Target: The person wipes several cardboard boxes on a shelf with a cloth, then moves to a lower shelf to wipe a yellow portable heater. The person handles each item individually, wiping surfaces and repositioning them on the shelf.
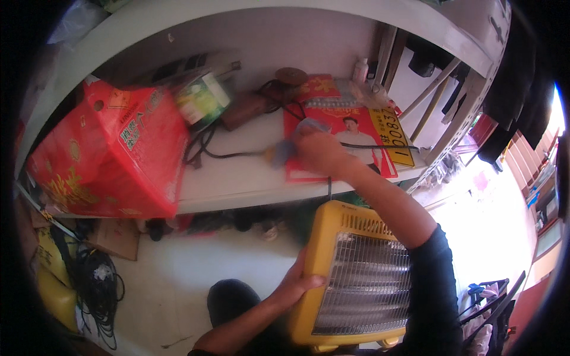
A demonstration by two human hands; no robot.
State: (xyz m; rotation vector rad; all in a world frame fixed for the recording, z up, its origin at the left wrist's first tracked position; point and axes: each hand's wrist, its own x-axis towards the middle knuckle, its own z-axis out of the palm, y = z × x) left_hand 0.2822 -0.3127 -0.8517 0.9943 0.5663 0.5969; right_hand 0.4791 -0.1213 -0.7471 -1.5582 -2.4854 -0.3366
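My left hand (297,279) grips the left side of a yellow electric heater (317,249) with a wire grille, its thumb on the front frame. Over the shelf, my right hand (321,151) is curled around a black power cord (378,146), which comes out to the right of the fist. Another stretch of cord runs from the heater's top up over the shelf edge. A blurred blue and yellow piece (278,153) on a cord sits just left of my fingers. Crumpled clear plastic (314,126) is at my knuckles. My right fingertips are blurred and partly hidden.
On the white shelf (222,187) stand a red carton (138,147), a green and white package (202,100) and a red printed sheet (298,171). A perforated metal upright (463,120) borders the right. Below are coiled black cable (95,285) and a cardboard box (118,238).
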